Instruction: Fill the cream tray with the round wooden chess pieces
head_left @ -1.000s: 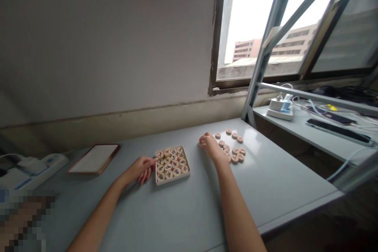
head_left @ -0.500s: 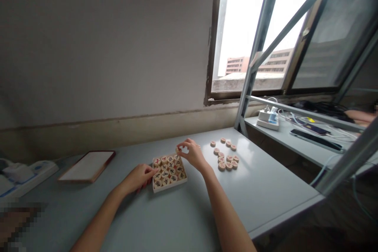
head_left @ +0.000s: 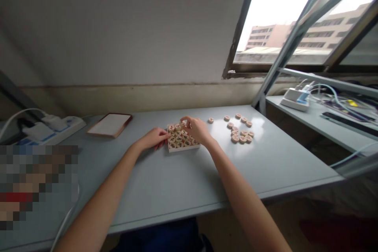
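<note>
A shallow white box [head_left: 184,149] of round wooden Chinese chess pieces with black and red characters stands on the desk. My left hand [head_left: 153,138] grips its left side, the thumb on the rim and the fingers curled beside the wall. Over the box's far right part, my right hand [head_left: 196,129] has thumb and forefinger bent around a chess piece [head_left: 183,124] in the back row; the hand hides the pieces beneath it. To the right lies a loose group of pieces [head_left: 242,139], faces marked in red. One single piece [head_left: 210,120] sits between that group and my right hand.
On the left of the desk [head_left: 165,189] lie a flat lid-like tray [head_left: 110,124] with a dark red rim and a power strip [head_left: 63,132]. A metal bed-frame post [head_left: 277,73] rises at the right. Past it, a second desk holds another power strip [head_left: 295,99], cables and a phone.
My right hand has moved from the box's far corner down over its back row. A single chess piece to its right now shows. The head view has shifted; the left hand keeps its hold.
</note>
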Action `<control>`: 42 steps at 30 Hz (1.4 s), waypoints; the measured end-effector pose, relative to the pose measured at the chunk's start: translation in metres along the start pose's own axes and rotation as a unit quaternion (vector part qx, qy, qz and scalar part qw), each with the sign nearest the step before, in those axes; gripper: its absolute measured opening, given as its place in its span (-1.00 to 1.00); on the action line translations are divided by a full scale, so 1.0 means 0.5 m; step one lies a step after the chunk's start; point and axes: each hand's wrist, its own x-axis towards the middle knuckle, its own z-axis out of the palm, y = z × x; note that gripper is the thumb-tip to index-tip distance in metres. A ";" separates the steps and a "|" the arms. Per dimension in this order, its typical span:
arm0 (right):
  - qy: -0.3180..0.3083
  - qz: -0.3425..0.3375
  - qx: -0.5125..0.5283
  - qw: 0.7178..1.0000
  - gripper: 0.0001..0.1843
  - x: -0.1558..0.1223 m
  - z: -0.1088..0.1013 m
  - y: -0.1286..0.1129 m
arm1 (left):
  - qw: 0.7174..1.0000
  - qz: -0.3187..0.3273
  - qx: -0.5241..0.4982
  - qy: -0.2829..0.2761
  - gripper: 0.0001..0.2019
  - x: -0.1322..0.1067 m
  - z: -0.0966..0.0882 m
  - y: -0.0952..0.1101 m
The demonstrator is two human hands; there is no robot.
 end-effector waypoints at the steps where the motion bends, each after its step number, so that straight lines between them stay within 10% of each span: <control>1: -0.006 0.001 -0.003 1.000 -0.76 -0.001 0.003 -0.004 | 1.000 0.002 -0.005 -0.001 -0.60 0.000 0.000 -0.001; 14: 0.094 0.091 -0.023 0.991 -0.62 -0.002 -0.056 -0.002 | 0.999 0.024 -0.045 0.005 -0.59 -0.004 0.000 -0.009; 22: -0.099 0.062 -0.042 0.992 -0.66 -0.012 -0.056 0.007 | 0.998 0.041 -0.036 0.017 -0.59 -0.003 0.001 -0.018; 42: -0.076 0.181 -0.021 0.980 -0.69 0.004 -0.012 0.010 | 0.997 0.041 -0.055 0.018 -0.61 -0.013 -0.005 -0.005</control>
